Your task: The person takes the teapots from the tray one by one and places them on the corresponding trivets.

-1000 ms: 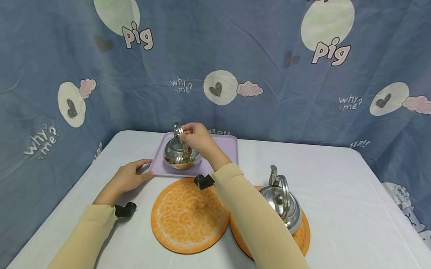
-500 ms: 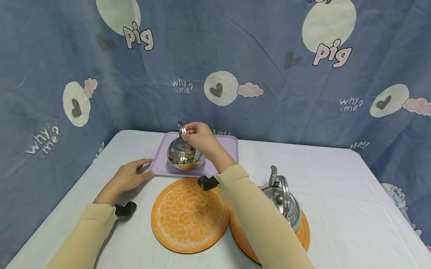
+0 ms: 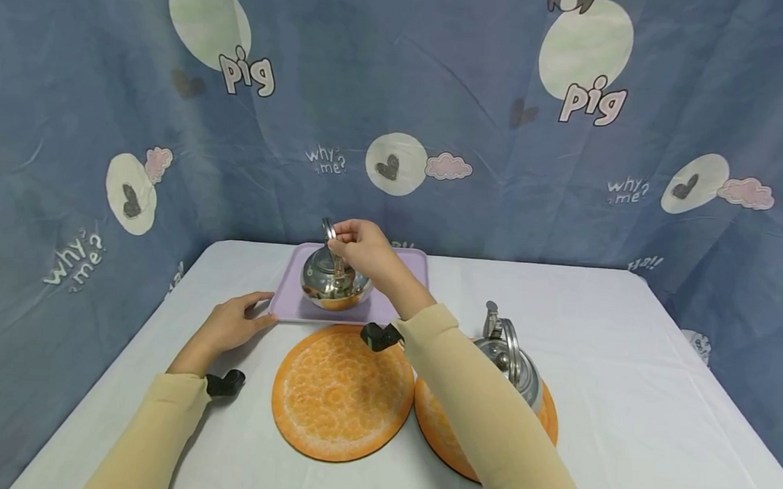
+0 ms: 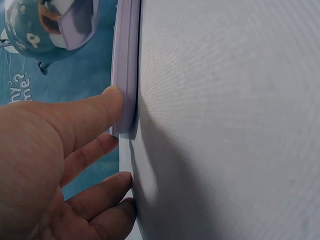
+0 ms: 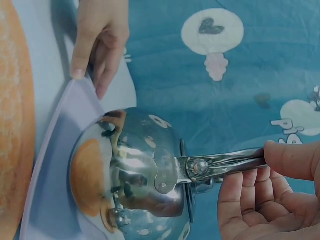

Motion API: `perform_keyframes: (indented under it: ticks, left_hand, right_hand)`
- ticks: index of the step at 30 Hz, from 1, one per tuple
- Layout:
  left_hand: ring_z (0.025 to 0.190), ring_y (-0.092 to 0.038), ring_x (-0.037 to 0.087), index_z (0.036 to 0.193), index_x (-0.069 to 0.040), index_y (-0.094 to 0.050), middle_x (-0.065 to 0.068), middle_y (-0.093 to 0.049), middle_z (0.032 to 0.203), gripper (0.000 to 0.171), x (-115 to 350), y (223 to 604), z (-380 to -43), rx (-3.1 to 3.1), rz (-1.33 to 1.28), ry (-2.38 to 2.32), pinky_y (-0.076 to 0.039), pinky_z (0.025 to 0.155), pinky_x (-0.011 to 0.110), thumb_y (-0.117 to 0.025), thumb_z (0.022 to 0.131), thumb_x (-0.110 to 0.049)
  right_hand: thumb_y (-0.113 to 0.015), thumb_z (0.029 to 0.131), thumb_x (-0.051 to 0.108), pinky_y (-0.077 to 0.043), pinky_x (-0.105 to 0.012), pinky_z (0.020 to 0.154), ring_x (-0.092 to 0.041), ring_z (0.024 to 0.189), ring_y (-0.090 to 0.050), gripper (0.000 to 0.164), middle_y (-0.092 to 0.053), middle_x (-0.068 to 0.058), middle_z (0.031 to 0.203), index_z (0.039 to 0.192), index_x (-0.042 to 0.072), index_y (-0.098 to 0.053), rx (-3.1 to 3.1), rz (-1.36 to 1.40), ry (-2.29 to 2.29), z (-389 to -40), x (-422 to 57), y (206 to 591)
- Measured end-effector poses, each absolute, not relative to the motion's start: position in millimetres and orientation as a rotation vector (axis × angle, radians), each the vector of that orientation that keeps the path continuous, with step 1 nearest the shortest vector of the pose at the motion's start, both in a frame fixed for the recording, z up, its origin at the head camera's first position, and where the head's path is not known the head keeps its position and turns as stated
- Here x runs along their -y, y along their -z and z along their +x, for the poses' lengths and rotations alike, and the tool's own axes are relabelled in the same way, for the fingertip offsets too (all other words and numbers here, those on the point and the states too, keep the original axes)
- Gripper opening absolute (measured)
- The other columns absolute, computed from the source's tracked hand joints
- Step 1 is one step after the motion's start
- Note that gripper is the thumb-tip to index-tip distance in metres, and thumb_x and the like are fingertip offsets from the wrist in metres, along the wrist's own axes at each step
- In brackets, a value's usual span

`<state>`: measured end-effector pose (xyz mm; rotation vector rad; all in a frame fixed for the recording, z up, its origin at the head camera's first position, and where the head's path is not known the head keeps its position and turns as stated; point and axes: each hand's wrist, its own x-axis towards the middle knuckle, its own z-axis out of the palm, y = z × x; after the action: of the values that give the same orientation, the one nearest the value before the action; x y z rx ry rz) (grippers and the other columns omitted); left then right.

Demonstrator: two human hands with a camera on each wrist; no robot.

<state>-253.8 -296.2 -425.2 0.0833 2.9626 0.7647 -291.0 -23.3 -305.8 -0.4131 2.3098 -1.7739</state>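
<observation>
My right hand [image 3: 363, 249] grips the upright handle [image 5: 225, 162] of a shiny steel kettle [image 3: 329, 284], thumb on one side and curled fingers on the other. The kettle sits at the middle of a lilac tray [image 3: 396, 316], its body overlapping the tray floor in the right wrist view. At the tray's front left corner is my left hand [image 3: 230, 323]. Its thumb [image 4: 107, 107] presses the front edge, while the fingers reach round the left side with the lower ones against the white cloth. A second steel kettle [image 3: 531, 385] stands on a round orange mat [image 3: 439, 432], partly behind my right sleeve.
Another round orange mat [image 3: 342, 395] lies just in front of the tray. The white-covered table [image 3: 634, 401] meets a blue printed curtain [image 3: 499, 191] at the back and sides. My right forearm [image 3: 489, 416] crosses above the right mat.
The held kettle has shifted slightly right on the tray with my right hand, then stayed nearly still. My left hand keeps its place at the tray corner. The head view has tilted slightly.
</observation>
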Motion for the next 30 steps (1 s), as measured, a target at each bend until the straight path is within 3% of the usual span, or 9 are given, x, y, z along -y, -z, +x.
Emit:
perform_keyframes:
  ticks: [10,18,30]
  left_hand:
    - [0.148,-0.042,0.061,0.158,-0.002,-0.050,0.040,-0.047,0.157,0.068,301.1,426.6,-250.1,-2.969,0.072,-0.767,-0.037,0.121,0.075,-0.068,0.105,-0.040]
    - [0.148,-0.044,0.060,0.158,-0.002,-0.050,0.039,-0.048,0.156,0.067,299.3,433.1,-245.4,-2.957,0.074,-0.786,-0.038,0.120,0.075,-0.068,0.105,-0.040]
    - [0.147,-0.045,0.060,0.157,-0.003,-0.051,0.039,-0.049,0.156,0.066,298.5,430.1,-246.1,-2.982,0.080,-0.782,-0.038,0.120,0.075,-0.069,0.105,-0.040]
  right_hand:
    - [-0.063,0.108,0.009,-0.057,-0.048,0.100,-0.013,0.090,-0.057,0.035,-0.060,-0.002,0.103,0.141,-0.004,-0.061,-2.301,-0.444,1.806,-278.2,21.1,298.9]
    - [-0.064,0.108,0.009,-0.054,-0.028,0.081,-0.012,0.088,-0.057,0.034,-0.061,-0.002,0.103,0.140,-0.002,-0.062,-2.326,-0.484,1.793,-263.7,13.1,297.7]
    - [-0.066,0.107,0.010,-0.054,-0.025,0.079,-0.013,0.089,-0.059,0.031,-0.062,-0.002,0.103,0.136,-0.001,-0.063,-2.321,-0.524,1.825,-248.1,7.0,286.6]
